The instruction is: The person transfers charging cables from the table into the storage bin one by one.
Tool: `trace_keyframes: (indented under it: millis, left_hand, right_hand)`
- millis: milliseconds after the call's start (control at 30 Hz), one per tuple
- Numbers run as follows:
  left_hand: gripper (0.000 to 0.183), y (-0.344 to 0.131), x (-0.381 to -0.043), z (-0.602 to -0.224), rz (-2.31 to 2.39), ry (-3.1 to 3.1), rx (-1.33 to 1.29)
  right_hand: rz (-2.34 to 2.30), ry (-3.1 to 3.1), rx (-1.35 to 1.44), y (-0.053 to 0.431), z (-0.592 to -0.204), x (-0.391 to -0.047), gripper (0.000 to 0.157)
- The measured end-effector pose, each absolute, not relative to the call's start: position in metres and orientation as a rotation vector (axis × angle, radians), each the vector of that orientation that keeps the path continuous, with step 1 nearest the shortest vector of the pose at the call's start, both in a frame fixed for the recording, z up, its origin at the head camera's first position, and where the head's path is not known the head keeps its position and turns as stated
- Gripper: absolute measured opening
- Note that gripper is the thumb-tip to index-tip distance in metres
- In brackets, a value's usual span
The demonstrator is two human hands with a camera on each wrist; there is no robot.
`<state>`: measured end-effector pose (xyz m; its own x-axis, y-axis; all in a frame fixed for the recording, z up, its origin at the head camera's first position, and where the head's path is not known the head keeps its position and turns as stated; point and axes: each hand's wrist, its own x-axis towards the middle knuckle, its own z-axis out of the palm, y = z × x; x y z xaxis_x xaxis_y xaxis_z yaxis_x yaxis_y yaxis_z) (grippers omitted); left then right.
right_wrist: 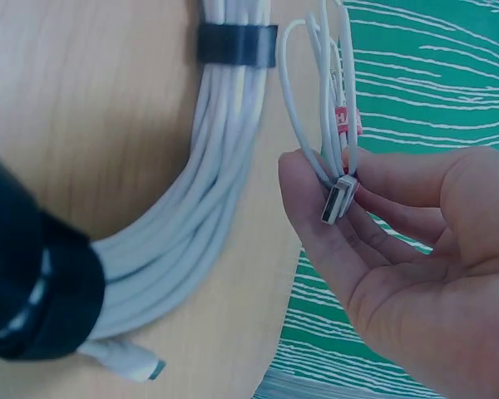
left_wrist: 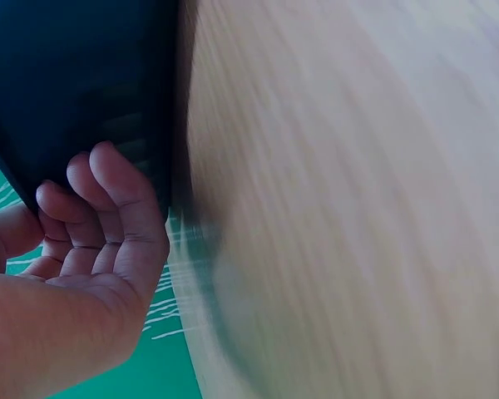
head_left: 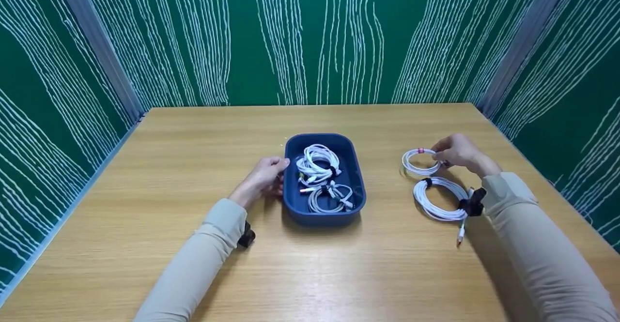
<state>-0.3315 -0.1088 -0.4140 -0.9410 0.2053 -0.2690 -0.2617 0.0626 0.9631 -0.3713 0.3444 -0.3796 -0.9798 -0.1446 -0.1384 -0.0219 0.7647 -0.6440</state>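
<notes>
A dark blue plastic bin (head_left: pixel 324 219) stands mid-table with two coiled white cables in it: a thicker coil (head_left: pixel 310 163) with a black tie and a thinner one (head_left: pixel 317 206). My left hand (head_left: pixel 265 176) grips the bin's left side, thumb at the rim and fingers against the outer wall (left_wrist: pixel 75 75). To the right, my right hand (head_left: pixel 457 152) pinches a thin coiled white USB cable (head_left: pixel 411 169) with a red tie. Its metal USB plug (right_wrist: pixel 338 199) shows between thumb and fingers in the right wrist view. A thicker white cable coil (head_left: pixel 428 205) with black straps lies nearer me.
The wooden table (head_left: pixel 208 133) ends at green walls (head_left: pixel 242 36) with white wavy lines at the back and both sides. A white connector (head_left: pixel 460 235) sticks out from the thick coil toward the front. A dark wrist camera (head_left: pixel 474 203) overlaps that coil's right side.
</notes>
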Motion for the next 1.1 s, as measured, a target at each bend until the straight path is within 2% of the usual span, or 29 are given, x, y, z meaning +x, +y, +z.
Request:
trace_keyframes:
  millis: [1100]
  left_hand:
    - [0.03,-0.107,-0.33,-0.413,1.912,2.062,-0.067]
  right_hand:
    - [-1.144,2.711,-0.296,0.307,-0.374,-0.358,0.028]
